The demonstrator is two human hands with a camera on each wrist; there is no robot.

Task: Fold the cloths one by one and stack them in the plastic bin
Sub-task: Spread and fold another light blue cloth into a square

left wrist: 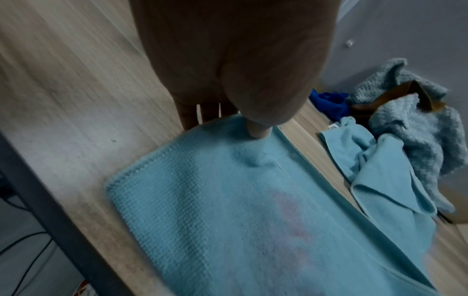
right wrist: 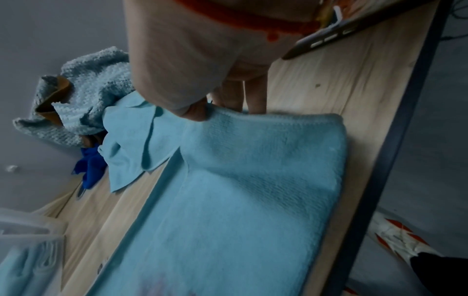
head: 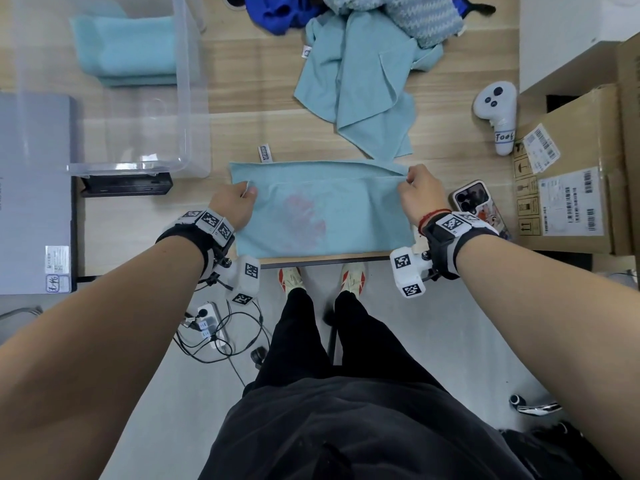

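Observation:
A light blue cloth (head: 322, 209) with a faint pink stain lies folded over on the wooden table at its near edge, also seen in the left wrist view (left wrist: 240, 216) and right wrist view (right wrist: 248, 190). My left hand (head: 239, 202) pinches the folded layer's left corner, thumb (left wrist: 258, 132) on top. My right hand (head: 415, 192) pinches the right corner, thumb (right wrist: 195, 112) on the fabric. The clear plastic bin (head: 187, 98) stands at the left with folded light blue cloths (head: 128, 50) in it. A loose light blue cloth (head: 363, 91) lies behind.
At the back lie a dark blue cloth (head: 277, 12) and a knitted pale blue cloth (head: 415, 19). A white controller (head: 497, 112), a phone (head: 478, 206) and cardboard boxes (head: 571, 168) stand at the right. A grey laptop (head: 34, 192) lies left.

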